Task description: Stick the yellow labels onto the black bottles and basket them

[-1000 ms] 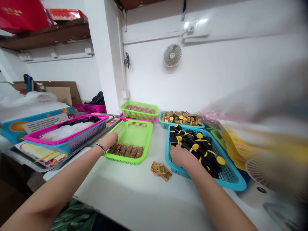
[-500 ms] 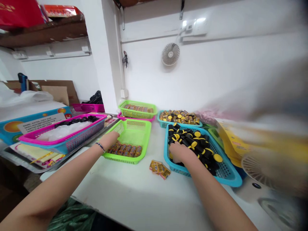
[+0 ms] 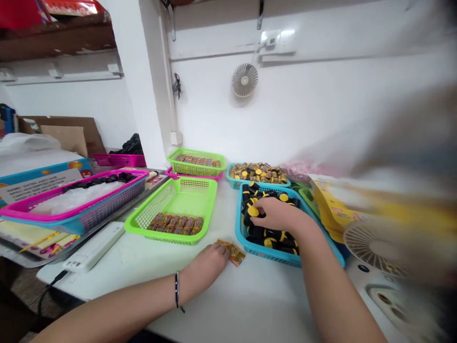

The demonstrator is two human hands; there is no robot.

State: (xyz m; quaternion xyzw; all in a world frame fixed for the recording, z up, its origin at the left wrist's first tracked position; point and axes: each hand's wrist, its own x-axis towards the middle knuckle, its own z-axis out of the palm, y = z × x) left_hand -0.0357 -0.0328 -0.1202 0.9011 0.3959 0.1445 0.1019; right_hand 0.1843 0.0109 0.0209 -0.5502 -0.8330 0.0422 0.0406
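My right hand [image 3: 276, 214] is over the blue basket [image 3: 266, 255] of small black bottles with yellow caps and pinches one such bottle [image 3: 253, 210]. My left hand [image 3: 209, 264] rests on the white table [image 3: 232, 300] with its fingers curled onto a small pile of yellow label stickers [image 3: 233, 251], touching them. Just behind the stickers stands a green basket [image 3: 174, 207] holding a row of labelled bottles [image 3: 175, 224].
A second green basket [image 3: 196, 163] and a blue basket [image 3: 259, 174] of labelled bottles stand by the wall. A pink basket [image 3: 71, 202] and a white device [image 3: 93, 245] lie at left. A desk fan [image 3: 374, 247] and a yellow pack [image 3: 332, 209] are at right.
My left hand left the green basket and came down right onto the stickers. My right hand rose in the blue basket and pinched a bottle. The view shifted right.
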